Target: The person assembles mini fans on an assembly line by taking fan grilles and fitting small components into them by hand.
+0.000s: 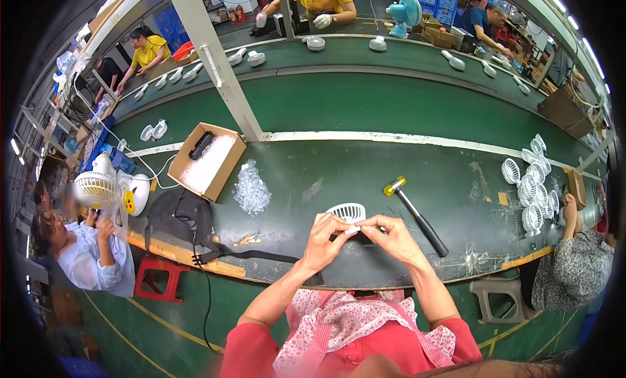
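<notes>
A white slotted fan grille (348, 211) is in front of me, close to the bench's near edge. My left hand (324, 234) pinches its near side, thumb and fingers pressed together. From the other side my right hand (394, 238) closes its thumb and forefinger on the same white edge. The fingers cover that part, so its exact shape is hidden. To the right of my hands lies a hammer (417, 216) with a yellow head and a black handle. A pile of small clear plastic pieces (252, 190) is on the bench to the left.
A cardboard box (225, 172) of clear pieces and a black bag (179, 215) lie left. White grilles (533, 219) are heaped right. Beyond, a green conveyor (391, 60) carries handheld fans. Co-workers sit around; a white fan (98, 187) stands at far left.
</notes>
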{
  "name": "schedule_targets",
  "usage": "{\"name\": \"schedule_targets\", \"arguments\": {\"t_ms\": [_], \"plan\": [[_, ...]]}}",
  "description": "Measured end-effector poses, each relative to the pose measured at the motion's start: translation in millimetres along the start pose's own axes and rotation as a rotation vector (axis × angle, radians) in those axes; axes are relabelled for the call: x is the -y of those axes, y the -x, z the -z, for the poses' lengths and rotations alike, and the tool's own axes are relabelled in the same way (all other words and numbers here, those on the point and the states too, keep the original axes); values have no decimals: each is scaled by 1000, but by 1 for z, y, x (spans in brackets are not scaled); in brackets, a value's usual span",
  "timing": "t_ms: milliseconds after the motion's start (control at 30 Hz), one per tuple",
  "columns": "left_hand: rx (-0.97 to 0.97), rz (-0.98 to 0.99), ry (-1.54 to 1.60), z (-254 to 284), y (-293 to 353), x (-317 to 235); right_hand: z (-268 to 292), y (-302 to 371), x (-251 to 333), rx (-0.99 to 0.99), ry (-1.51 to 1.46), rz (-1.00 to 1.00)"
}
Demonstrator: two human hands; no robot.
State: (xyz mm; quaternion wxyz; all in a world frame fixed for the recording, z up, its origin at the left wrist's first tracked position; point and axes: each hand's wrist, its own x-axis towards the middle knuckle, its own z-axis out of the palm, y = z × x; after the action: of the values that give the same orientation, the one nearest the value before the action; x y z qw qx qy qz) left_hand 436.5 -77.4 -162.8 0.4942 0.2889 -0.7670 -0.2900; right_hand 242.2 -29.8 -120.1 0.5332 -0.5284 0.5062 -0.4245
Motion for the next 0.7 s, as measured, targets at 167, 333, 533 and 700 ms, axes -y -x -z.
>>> {"name": "schedule_targets", "arguments": {"t_ms": [167, 333, 533, 700], "plan": [[69, 302, 145, 7, 6, -5, -10, -5, 3, -113, 358, 421], [135, 227, -85, 35, 15, -17, -9, -7, -13, -267, 286, 312], [352, 140, -617, 97, 85, 6, 6, -43, -59, -388, 232, 81], [595, 436, -749, 158, 91, -8, 0, -51, -87, -444, 731, 312]]}}
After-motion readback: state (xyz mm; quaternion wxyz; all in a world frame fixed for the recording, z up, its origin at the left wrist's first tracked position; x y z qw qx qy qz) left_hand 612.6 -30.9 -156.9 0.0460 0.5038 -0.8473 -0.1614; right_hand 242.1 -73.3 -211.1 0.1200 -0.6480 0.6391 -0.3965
